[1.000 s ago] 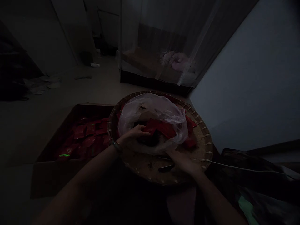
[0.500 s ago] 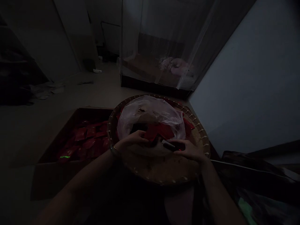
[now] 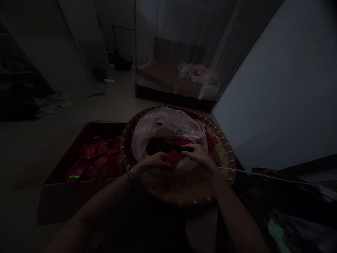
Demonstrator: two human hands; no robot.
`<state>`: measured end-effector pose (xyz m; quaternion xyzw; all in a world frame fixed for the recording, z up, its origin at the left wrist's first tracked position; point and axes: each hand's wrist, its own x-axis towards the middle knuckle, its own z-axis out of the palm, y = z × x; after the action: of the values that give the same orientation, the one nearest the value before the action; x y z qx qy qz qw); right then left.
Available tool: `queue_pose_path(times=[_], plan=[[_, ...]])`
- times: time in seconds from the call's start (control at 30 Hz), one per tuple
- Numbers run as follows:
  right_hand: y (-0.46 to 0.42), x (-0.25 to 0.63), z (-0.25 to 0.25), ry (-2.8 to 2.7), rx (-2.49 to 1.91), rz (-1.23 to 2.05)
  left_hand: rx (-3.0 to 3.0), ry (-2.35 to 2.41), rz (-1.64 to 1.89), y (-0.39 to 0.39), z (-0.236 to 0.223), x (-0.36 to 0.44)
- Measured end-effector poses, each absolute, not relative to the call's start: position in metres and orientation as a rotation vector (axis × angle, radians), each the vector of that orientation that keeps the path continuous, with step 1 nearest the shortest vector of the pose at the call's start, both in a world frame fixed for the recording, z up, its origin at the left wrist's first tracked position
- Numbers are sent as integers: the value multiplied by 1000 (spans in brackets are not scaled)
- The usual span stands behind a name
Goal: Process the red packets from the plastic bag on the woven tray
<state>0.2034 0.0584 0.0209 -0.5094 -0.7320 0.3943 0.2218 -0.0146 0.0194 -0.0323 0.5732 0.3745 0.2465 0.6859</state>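
Note:
A round woven tray (image 3: 223, 154) lies in front of me with a clear plastic bag (image 3: 168, 123) on it, open toward me. Red packets (image 3: 212, 138) lie in and beside the bag. My left hand (image 3: 154, 162), with a bangle at the wrist, is closed on a red packet (image 3: 174, 157) at the bag's mouth. My right hand (image 3: 199, 154) meets it from the right, fingers closed round a small dark object (image 3: 185, 149) whose nature is lost in the dim light. The two hands almost touch over the packet.
A cardboard box (image 3: 55, 196) holding several red packets (image 3: 97, 158) stands left of the tray. A white cable (image 3: 263, 175) runs off to the right over dark cloth. A net-draped bed (image 3: 181, 77) stands behind, and a pale wall on the right.
My right hand took a dark object from the tray's near side, lifted it and moved up and left to the bag's mouth. My left hand stayed on the red packet.

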Motion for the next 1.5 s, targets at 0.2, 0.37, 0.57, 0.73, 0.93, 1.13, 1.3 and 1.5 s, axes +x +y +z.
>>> queue_pose_path(times=[0.2, 0.37, 0.57, 0.73, 0.93, 1.13, 1.3, 1.5], plan=[[56, 211, 25, -2034, -1382, 1234, 1379, 848, 527, 20, -34, -16], [60, 208, 16, -2065, -1427, 1054, 1386, 870, 522, 22, -36, -16], [62, 207, 11, -2107, -1342, 1021, 1379, 856, 512, 22, -42, -16], [61, 207, 8, -2119, -1311, 954, 1392, 814, 508, 22, -42, -17], [61, 208, 5, -2108, -1317, 970, 1421, 808, 506, 23, -44, -17], [57, 208, 13, -2073, -1427, 1099, 1402, 822, 490, 20, -40, -17], [50, 229, 25, -2140, -1446, 1139, 1320, 839, 566, 22, -39, -20], [24, 251, 2, -2453, -1228, 1240, 1229, 957, 756, 32, -43, -22]])
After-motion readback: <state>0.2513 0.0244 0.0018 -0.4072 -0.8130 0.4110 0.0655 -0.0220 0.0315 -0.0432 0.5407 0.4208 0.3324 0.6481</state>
